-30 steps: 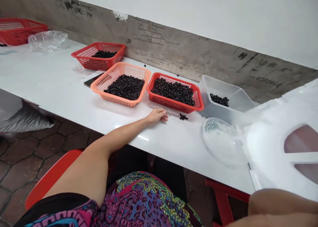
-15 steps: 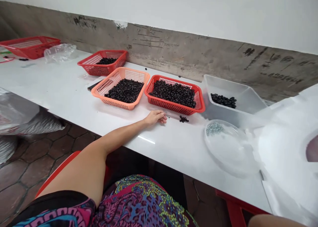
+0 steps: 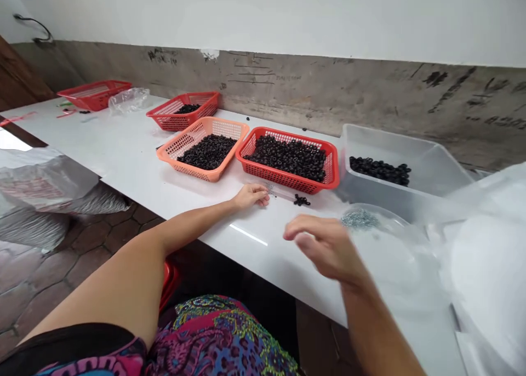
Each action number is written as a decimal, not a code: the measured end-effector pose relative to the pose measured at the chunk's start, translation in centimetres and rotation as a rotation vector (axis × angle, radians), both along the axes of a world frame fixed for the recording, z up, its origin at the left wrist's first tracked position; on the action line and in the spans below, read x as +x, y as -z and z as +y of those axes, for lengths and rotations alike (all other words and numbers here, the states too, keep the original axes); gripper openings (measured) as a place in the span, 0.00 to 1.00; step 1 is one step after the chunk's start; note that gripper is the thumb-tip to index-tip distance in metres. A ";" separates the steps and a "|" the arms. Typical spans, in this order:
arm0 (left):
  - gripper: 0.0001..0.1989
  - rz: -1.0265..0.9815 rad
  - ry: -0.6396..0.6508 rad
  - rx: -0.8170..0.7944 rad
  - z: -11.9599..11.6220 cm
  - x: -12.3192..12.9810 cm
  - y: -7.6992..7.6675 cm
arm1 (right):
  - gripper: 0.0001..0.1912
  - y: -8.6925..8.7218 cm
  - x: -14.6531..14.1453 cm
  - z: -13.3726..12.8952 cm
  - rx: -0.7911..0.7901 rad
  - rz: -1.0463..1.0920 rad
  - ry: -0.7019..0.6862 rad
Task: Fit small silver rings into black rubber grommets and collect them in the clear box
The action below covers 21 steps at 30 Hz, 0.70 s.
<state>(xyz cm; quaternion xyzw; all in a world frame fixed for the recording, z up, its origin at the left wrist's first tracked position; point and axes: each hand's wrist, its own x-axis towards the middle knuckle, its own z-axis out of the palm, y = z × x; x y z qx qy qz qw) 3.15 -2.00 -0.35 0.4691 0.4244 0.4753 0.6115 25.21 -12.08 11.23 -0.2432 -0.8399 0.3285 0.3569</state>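
The left hand (image 3: 250,197) lies palm down on the white table (image 3: 123,146), its fingers together and their tips at the near end of a narrow clear strip (image 3: 280,193); whether it grips the strip cannot be told. A small clump of black rings (image 3: 301,200) sits just beyond the strip's far end, not touching the hand. The left forearm stretches along the table edge. The right hand (image 3: 324,245), blurred, is raised over the table, its fingers loosely curled and narrowly parted; the blur hides whether it pinches anything. It is near a clear plastic plate (image 3: 394,225) with small silver pieces (image 3: 359,219) on it. Behind the strip stand a red basket (image 3: 271,174) of black rings, an orange basket (image 3: 160,155) and a clear tub (image 3: 370,200).
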 end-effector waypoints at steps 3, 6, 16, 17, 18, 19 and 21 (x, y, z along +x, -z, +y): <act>0.06 0.017 -0.014 0.021 -0.3 0.3 -0.4 | 0.23 3.5 -3.0 2.5 -0.182 -0.084 0.121; 0.08 0.019 -0.027 0.032 -0.4 0.6 -0.5 | 0.21 7.1 -5.0 4.1 -0.347 -0.048 0.194; 0.14 0.017 -0.006 0.054 -0.8 0.3 -0.2 | 0.13 10.3 -4.0 5.3 -0.711 0.154 0.107; 0.15 0.016 0.007 0.059 -0.9 0.3 -0.2 | 0.12 10.6 -3.9 5.6 -0.765 0.212 0.074; 0.15 0.012 0.021 0.062 -1.0 0.3 -0.3 | 0.12 10.8 -3.7 5.9 -0.814 0.268 0.048; 0.15 0.003 0.035 0.063 -1.0 0.2 -0.3 | 0.12 11.0 -3.6 6.2 -0.852 0.313 0.033; 0.16 -0.034 0.057 0.052 -1.1 0.1 -0.2 | 0.11 11.4 -3.3 6.7 -0.921 0.386 0.012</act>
